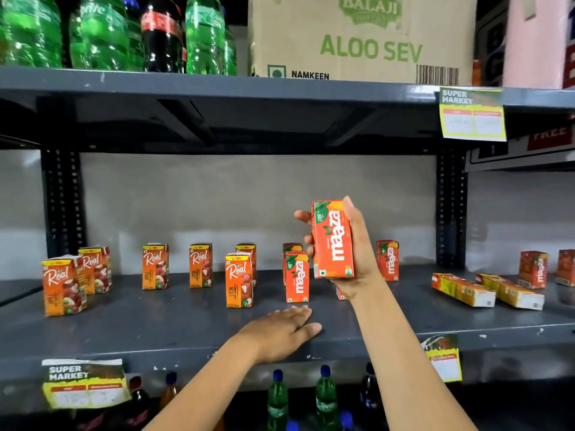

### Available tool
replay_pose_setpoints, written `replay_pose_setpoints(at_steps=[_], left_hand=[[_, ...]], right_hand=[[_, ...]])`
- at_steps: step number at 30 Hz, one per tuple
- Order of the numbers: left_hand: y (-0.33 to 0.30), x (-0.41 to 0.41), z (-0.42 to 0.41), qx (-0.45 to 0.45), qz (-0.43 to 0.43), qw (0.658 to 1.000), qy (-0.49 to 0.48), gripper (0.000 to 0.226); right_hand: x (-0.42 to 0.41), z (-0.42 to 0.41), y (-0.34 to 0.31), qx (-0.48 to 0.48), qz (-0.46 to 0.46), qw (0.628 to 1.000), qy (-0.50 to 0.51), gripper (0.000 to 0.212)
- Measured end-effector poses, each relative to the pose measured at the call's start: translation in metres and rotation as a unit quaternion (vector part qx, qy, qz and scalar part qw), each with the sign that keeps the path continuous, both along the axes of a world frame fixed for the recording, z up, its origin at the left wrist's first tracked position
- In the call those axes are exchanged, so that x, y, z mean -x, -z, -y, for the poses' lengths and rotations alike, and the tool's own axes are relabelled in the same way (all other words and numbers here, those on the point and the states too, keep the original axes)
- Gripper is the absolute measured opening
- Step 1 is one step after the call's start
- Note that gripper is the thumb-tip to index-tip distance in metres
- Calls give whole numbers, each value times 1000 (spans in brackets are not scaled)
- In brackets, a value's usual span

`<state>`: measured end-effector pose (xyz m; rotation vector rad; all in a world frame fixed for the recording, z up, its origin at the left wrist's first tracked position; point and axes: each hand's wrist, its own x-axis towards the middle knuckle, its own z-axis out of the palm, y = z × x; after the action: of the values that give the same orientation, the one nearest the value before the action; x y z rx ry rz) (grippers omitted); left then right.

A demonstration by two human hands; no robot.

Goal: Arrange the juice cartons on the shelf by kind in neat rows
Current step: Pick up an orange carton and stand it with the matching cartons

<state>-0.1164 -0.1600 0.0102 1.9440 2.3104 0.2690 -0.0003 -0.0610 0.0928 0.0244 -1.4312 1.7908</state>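
My right hand (357,244) grips an orange Maaza carton (332,239), held upright above the grey shelf (155,325). My left hand (281,332) lies flat, palm down, on the shelf's front part with fingers together and nothing in it. Several Real cartons stand on the left, among them an apple one (63,286) and a litchi one (239,279). Other Maaza cartons stand at the middle (297,276), behind my right hand (387,260) and at the far right (532,269). Two cartons (462,289) (510,291) lie flat on the right.
The upper shelf edge (217,85) carries green and dark soda bottles (99,32) and a cardboard Aloo Sev box (361,35). Price tags (472,113) (84,382) hang from shelf edges. Bottles (325,396) stand on the level below.
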Motion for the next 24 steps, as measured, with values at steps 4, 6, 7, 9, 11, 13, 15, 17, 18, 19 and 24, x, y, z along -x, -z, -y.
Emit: replay_pose_setpoints(at_steps=[4,6,7,9,11,13,15,17,18,19,24], left_hand=[[2,-6,-15,14,-1,1000,-14,68],[2,-15,-25,15,-3,1000,-10,69],[3,-20,-31,14,-8,1000,-3,69],[3,-31,-42,11,-17,1000,10,69],[3,-41,-52,5,-27,999,23,70],[3,-52,-60,2,-34,999,37,69],[3,-59,-67,-1,-29,999,44,69],[3,-65,-74,0,-25,999,46,70],[3,-66,-76,1,-26,999,46,70],[4,-65,-76,-1,-25,999,43,70],[5,-66,-75,-17,-33,999,34,69]], right_hand=[[-14,-19,3,-33,36,995,88,45],[-26,-35,4,-37,57,987,148,43],[-30,-45,5,-35,62,983,172,41],[-39,-68,7,-23,78,975,205,43],[-49,-87,10,-6,98,966,238,44],[-59,-105,16,10,111,959,260,41],[-66,-123,23,27,135,949,283,46],[-72,-140,32,29,162,942,293,52],[-73,-148,36,26,169,941,293,52],[-72,-152,38,21,176,940,293,51],[-71,-168,46,34,190,934,301,53]])
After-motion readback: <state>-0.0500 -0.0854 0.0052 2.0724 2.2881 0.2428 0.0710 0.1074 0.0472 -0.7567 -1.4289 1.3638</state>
